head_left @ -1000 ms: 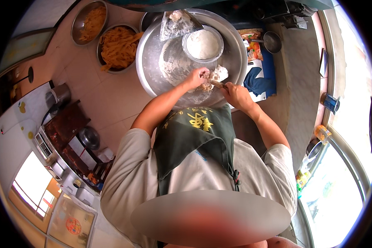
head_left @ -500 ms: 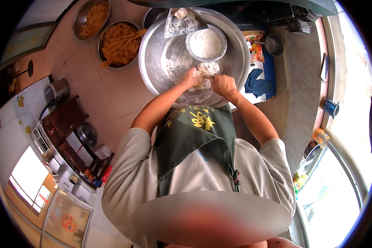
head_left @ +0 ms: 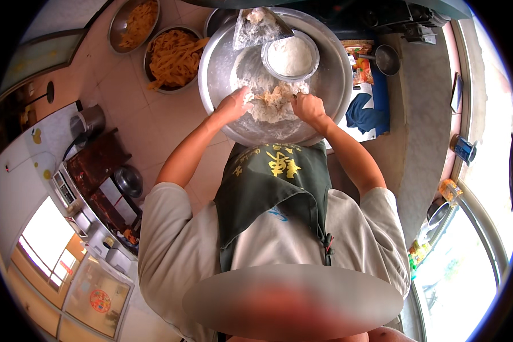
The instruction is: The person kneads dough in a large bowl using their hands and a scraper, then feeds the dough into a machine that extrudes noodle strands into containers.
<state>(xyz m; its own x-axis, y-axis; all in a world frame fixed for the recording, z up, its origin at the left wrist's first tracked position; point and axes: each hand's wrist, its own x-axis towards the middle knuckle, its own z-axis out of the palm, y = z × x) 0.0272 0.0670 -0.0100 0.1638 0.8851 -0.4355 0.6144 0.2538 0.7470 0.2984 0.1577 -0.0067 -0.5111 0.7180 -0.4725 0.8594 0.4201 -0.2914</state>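
In a large steel basin [head_left: 330, 68] lies floury dough [head_left: 273, 100] with a yellowish patch on top. My left hand [head_left: 232, 106] is at its left side, fingers curled and floury around something too small to make out. On the dough's right side my right hand [head_left: 308, 108] is closed; what it grips is hidden. Above them a small bowl of white flour [head_left: 288, 56] sits inside the basin, beside a flour-dusted metal scoop [head_left: 253, 31] with a pale lump on it.
Two bowls of orange strips [head_left: 174, 57] [head_left: 134, 25] stand at upper left. Right of the basin lie colourful packets [head_left: 362, 68], a blue cloth [head_left: 362, 114] and a small pan [head_left: 386, 60]. A stone ledge [head_left: 424, 131] runs along the right, a dark wooden stand [head_left: 97, 159] at left.
My hands have come apart: the left moved leftward, the right upward from lower right. The wooden tool seen earlier in my right hand cannot be clearly seen now. The dough is more spread out.
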